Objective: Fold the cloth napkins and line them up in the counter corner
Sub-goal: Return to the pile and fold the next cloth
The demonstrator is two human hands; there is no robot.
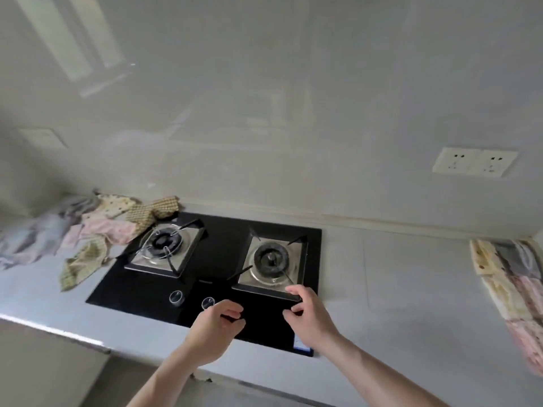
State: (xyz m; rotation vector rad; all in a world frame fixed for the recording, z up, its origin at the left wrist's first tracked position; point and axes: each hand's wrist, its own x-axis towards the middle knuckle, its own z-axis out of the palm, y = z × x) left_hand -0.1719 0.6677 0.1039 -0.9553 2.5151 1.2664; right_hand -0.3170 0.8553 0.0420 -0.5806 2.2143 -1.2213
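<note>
**Both hands empty over the hob, napkins at either end of the counter**

The left hand (216, 327) and the right hand (308, 312) hang side by side above the front edge of the black gas hob (211, 259), a gap between them. Each has its fingers loosely curled and holds nothing; neither touches a napkin.

A heap of unfolded napkins (97, 230) lies crumpled on the grey counter (396, 289) at the far left, against the wall. One checked piece spills onto the hob's left rear corner, another trails toward its front-left side. The heap's far-left part is blurred, so the number of cloths there cannot be told.

At the far right, a row of folded napkins (511, 292) lies flat on the counter, running from the wall toward the front edge, apparently overlapping one another. A double wall socket (474, 161) sits above it.
</note>
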